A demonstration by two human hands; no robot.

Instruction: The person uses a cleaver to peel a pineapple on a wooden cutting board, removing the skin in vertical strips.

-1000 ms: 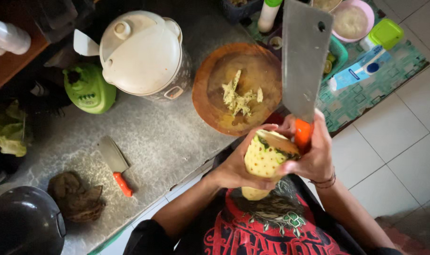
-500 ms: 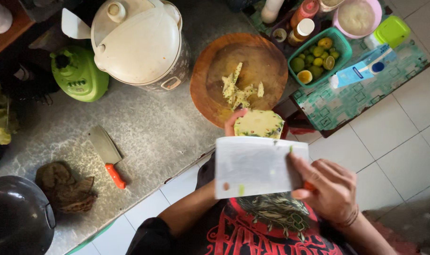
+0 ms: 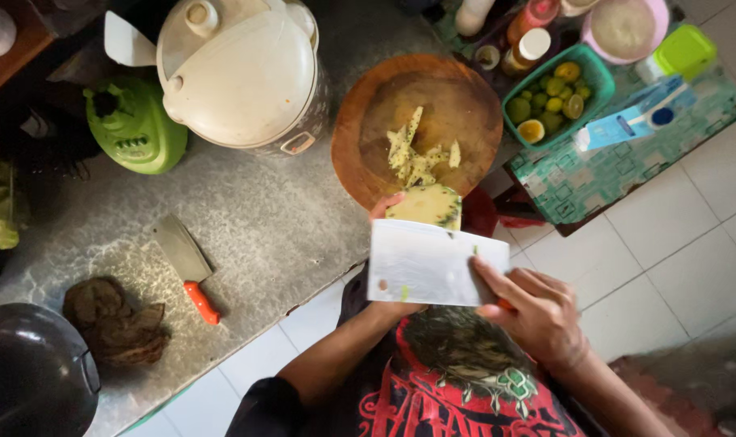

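Gripping cleaver [image 3: 433,263], right hand [image 3: 538,311] closed on handle; left hand [image 3: 384,212], mostly hidden, holds fruit [image 3: 426,205] beside board [image 3: 420,125].

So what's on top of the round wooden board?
Pale yellow peel strips lie on the cutting board. The held fruit and the cleaver cover its near edge, so anything there is hidden.

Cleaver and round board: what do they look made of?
Cleaver: pale metal blade, likely steel, dull sheen, hole near one corner; orange grip, probably plastic, mostly hidden by the right hand. Board: brown round slab with worn, darker centre, apparently wood.
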